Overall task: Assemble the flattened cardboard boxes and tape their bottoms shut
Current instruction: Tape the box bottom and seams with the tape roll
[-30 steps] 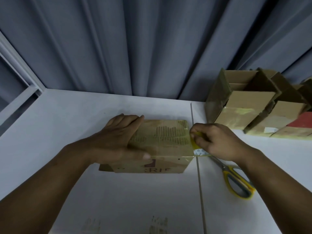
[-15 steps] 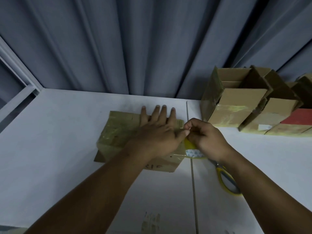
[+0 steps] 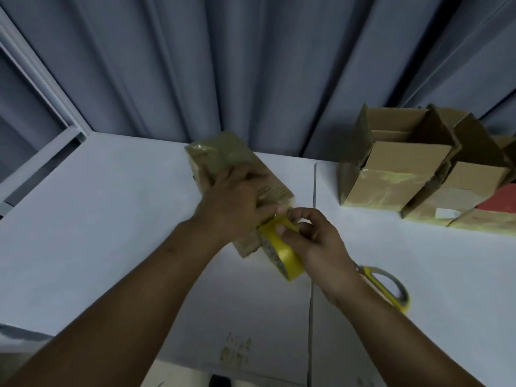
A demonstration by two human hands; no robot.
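Observation:
A small taped cardboard box [image 3: 223, 155] lies at an angle on the white table [image 3: 97, 219], its long side running from back left to front right. My left hand [image 3: 234, 202] lies over the box's near half, fingers wrapped over its left edge and thumb near the tape end. My right hand [image 3: 312, 241] grips a yellow tape roll [image 3: 282, 251] right at the box's near corner. The strip between roll and box is hidden by my fingers.
Yellow-handled scissors [image 3: 391, 289] lie on the table behind my right wrist. Several assembled cardboard boxes [image 3: 391, 174] stand open at the back right, one with a red panel [image 3: 499, 202]. Grey curtains [image 3: 251, 65] hang behind the table.
The box has turned from lying crosswise to lying at an angle. My left hand shifted from pressing flat on top to holding its near half. The tape roll came forward to the near corner.

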